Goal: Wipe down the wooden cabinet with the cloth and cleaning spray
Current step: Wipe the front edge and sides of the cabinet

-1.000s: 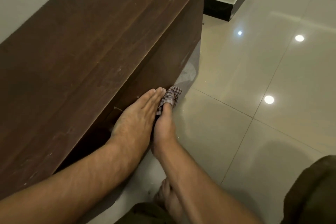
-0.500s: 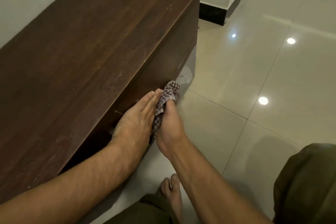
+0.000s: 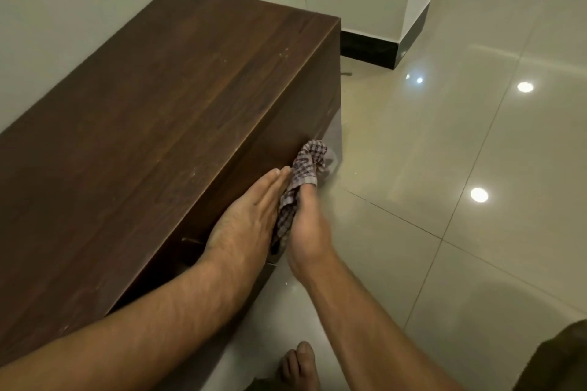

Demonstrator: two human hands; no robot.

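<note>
While flat left hand [image 3: 244, 219] braces, right hand [image 3: 305, 232] grips crumpled checked cloth [image 3: 305, 168].

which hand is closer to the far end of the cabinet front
Right. The right hand grips the checked cloth reaching toward that far corner; the left hand lies flat on the cabinet front, slightly behind.

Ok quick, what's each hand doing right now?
Left hand: open, fingers straight, flat against the cabinet front, beside the cloth.
Right hand: closed on the checkered cloth, holding it at the cabinet's front.
</note>
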